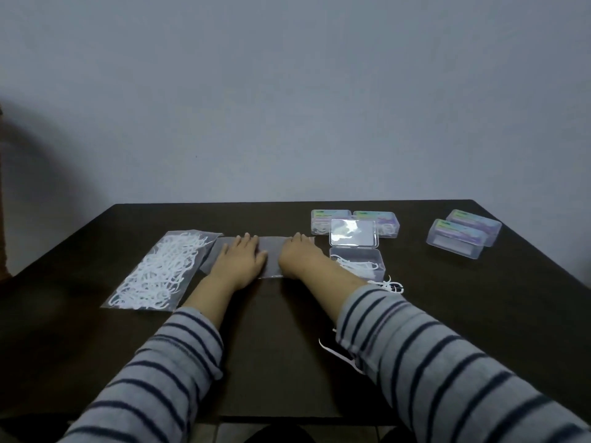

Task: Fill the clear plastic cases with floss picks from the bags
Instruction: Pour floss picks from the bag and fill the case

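An empty clear bag lies flat in the middle of the dark table. My left hand and my right hand both rest palm down on it, fingers together, pressing it flat. A full bag of white floss picks lies to the left. Right of my right hand sits an open clear case holding a few picks, its lid tipped back. Loose floss picks lie beside the case and under my right sleeve.
Two closed, labelled cases stand behind the open one. Two more closed cases sit at the far right. The dark table ends at a grey wall behind and at its front edge near my elbows.
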